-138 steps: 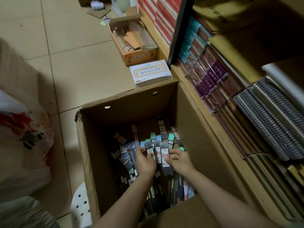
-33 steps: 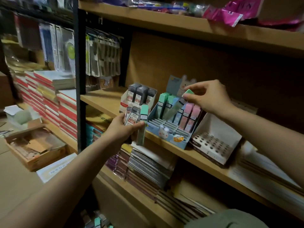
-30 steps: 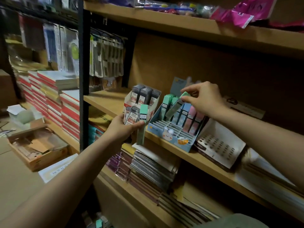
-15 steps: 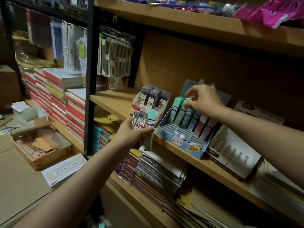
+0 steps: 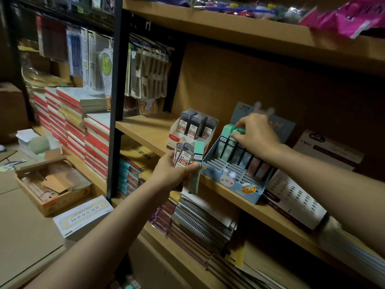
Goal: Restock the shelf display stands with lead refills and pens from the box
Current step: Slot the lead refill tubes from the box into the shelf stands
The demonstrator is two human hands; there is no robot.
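Centre-right of frame, on the wooden shelf (image 5: 145,130): right hand (image 5: 257,132) pinches a green refill (image 5: 237,132) at the back row of the blue stand (image 5: 235,176). Lower centre, left hand (image 5: 173,172) grips grey refills (image 5: 183,156) and one green case (image 5: 195,170). White stand (image 5: 177,138) just left.

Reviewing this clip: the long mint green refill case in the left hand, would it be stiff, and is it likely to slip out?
The mint green case hangs straight below the left hand without sagging, so probably rigid plastic. It looks smooth and is pinched near its top beside two grey cases, so it may slide if the grip loosens. Being slim, it is likely light.
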